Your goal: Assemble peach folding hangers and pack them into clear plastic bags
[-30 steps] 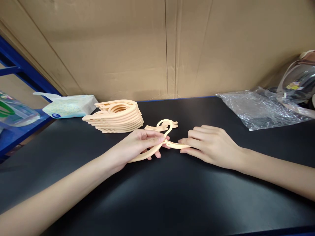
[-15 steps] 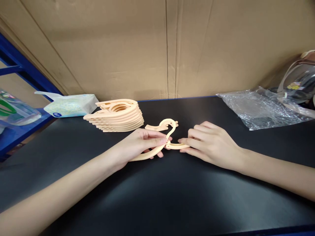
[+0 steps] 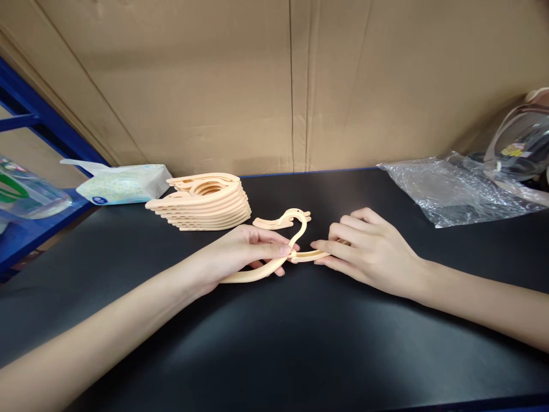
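Between my two hands is a pale peach folding clothes hanger, its arms spread apart and its hook curving upward. My left hand pinches it near the centre joint, thumb on top. The fingers of my right hand close around the other arm, hiding most of that arm's outer end. Just behind the hook lies a loose peach piece, partly covered by the hook and my left fingers. A stack of folded peach hangers stands on the black table, beyond my left hand.
A tissue pack lies at the back left, beside a blue metal frame with a clear bottle. Crumpled clear plastic and a transparent bag occupy the back right. Cardboard forms the wall behind.
The hanger's hook and joint have shifted very slightly. My right fingers have moved a little on the right arm, and more of it shows between them.
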`<state>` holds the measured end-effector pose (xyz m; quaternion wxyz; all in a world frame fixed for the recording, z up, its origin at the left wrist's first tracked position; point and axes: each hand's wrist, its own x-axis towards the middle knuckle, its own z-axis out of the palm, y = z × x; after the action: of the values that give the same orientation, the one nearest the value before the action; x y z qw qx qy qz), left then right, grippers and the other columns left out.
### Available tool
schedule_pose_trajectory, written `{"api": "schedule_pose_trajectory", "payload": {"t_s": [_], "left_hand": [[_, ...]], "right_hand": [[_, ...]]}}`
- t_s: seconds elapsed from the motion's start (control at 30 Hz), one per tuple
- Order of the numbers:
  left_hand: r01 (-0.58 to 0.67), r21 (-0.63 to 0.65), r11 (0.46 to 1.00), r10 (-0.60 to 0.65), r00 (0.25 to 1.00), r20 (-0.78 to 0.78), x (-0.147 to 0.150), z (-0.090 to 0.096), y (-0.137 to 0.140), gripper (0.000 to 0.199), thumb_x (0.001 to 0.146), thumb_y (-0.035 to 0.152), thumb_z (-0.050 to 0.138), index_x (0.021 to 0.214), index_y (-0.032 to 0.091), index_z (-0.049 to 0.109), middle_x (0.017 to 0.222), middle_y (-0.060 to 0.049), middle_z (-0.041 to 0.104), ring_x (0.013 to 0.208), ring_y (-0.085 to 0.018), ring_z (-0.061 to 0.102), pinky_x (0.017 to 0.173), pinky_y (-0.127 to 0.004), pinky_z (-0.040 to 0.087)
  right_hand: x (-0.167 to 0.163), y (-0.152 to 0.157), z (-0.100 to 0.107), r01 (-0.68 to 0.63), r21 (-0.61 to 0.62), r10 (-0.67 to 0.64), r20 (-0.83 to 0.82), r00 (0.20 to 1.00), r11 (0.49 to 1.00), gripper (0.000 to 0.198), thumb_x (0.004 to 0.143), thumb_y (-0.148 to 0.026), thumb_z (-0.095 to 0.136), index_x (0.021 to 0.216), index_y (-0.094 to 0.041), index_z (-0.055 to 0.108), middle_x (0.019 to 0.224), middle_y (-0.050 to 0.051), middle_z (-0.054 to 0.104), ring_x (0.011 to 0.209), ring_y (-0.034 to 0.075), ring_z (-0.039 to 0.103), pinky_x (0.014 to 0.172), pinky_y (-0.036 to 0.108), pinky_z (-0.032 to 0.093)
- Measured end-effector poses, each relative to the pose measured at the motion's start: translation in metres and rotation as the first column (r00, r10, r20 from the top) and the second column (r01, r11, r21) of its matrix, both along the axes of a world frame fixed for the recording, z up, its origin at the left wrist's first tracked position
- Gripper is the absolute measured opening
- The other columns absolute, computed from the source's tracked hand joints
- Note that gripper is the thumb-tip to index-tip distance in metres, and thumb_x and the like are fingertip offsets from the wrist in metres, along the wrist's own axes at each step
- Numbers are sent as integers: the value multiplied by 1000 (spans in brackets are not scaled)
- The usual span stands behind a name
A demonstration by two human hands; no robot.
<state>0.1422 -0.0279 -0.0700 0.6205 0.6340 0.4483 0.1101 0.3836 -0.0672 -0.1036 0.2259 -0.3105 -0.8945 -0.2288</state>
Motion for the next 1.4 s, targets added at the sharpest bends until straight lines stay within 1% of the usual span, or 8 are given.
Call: {"api": "schedule_pose_trajectory", "payload": {"t_s": [0.27, 0.4, 0.5, 0.67, 0.87, 1.03, 1.2, 1.4], "left_hand": [[-26, 24, 999, 25, 999, 35, 3, -1, -2, 19, 81, 37, 71, 87, 20, 73, 71, 2, 70, 68, -10, 62, 65, -18, 43], [-32, 29, 999, 30, 998, 49, 5, 0, -3, 18, 81, 36, 70, 85, 19, 72, 69, 2, 69, 66, -10, 60, 64, -19, 42], [-16, 48, 999, 14, 999, 42, 6, 0, -3, 19, 82, 37, 69, 82, 18, 72, 68, 2, 68, 67, -9, 59, 64, -18, 41], [-1, 83, 997, -1, 1000, 24, 4, 0, -2, 20, 80, 39, 71, 82, 19, 73, 71, 0, 70, 71, -11, 60, 66, -19, 41], [11, 101, 995, -12, 1000, 8, 2, 1, -2, 20, 81, 39, 70, 84, 20, 75, 74, 0, 71, 75, -13, 62, 70, -21, 43], [12, 98, 995, -14, 1000, 23, 1, -2, -1, 20, 81, 38, 70, 89, 20, 75, 76, -1, 71, 77, -14, 63, 72, -22, 46], [34, 131, 991, -38, 999, 29, 1, -5, 1, 21, 81, 38, 69, 91, 21, 75, 77, -1, 72, 77, -13, 63, 72, -22, 47], [48, 171, 984, -50, 999, 10, 2, -4, 3, 20, 79, 37, 71, 87, 20, 76, 83, -3, 73, 77, -15, 65, 76, -25, 50]], "right_hand": [[-1, -1, 3, -11, 19, 11, 23, 1000, 1000, 22, 96, -27, 50, 95, -16, 68, 69, 1, 60, 66, 15, 47, 66, 29, 32], [-2, -3, 4, -25, 69, 22, 49, 999, 997, 25, 97, -28, 47, 89, -18, 68, 64, 0, 59, 59, 14, 42, 59, 29, 29], [-2, -4, 4, -42, 76, 38, 51, 998, 996, 25, 97, -28, 47, 87, -19, 68, 62, -1, 57, 58, 13, 41, 56, 29, 27], [0, -3, 1, -58, 28, 58, 31, 998, 998, 28, 98, -32, 46, 88, -19, 69, 61, -2, 56, 55, 12, 41, 54, 27, 28], [1, -4, -1, -51, 27, 50, 26, 998, 998, 30, 98, -35, 45, 90, -19, 69, 61, -3, 54, 51, 10, 40, 53, 26, 30], [0, -4, -1, -31, -19, 31, 37, 999, 999, 34, 99, -38, 43, 89, -19, 70, 60, -3, 54, 48, 9, 40, 51, 26, 30], [0, -4, -1, -24, -50, 25, 28, 999, 998, 35, 98, -38, 43, 88, -20, 71, 59, -3, 55, 48, 10, 42, 51, 26, 30], [1, -4, -1, -19, -86, 21, 14, 1000, 996, 36, 99, -38, 43, 86, -21, 71, 58, -4, 55, 48, 9, 44, 51, 26, 31]]}}
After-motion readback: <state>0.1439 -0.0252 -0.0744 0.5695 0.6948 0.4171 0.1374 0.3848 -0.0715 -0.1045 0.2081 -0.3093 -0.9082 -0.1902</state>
